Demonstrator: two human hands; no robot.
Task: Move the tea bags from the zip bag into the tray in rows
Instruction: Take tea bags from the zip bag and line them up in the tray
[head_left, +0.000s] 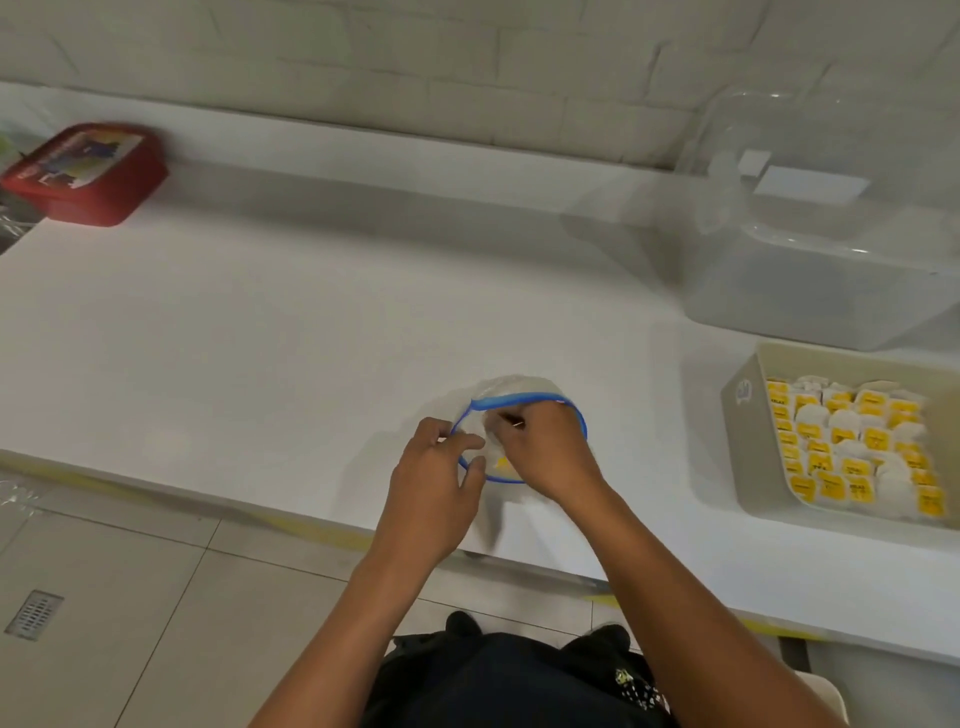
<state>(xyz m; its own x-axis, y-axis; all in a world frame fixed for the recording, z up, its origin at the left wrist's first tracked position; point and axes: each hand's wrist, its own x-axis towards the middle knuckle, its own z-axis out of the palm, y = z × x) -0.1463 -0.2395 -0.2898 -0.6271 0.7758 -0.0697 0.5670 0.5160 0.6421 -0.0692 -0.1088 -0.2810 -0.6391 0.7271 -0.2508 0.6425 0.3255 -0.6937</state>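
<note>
Clear zip bag, blue rim agape; left hand pinches rim, right hand grip inside unclear.

Wide bare white countertop lies open left of the hands — only a red lidded plastic box far back-left; rightward, a beige tray and clear plastic container crowd the way.

Single view, head-worn: looks forward and down over the white counter, near the fingers; tray at right edge.
</note>
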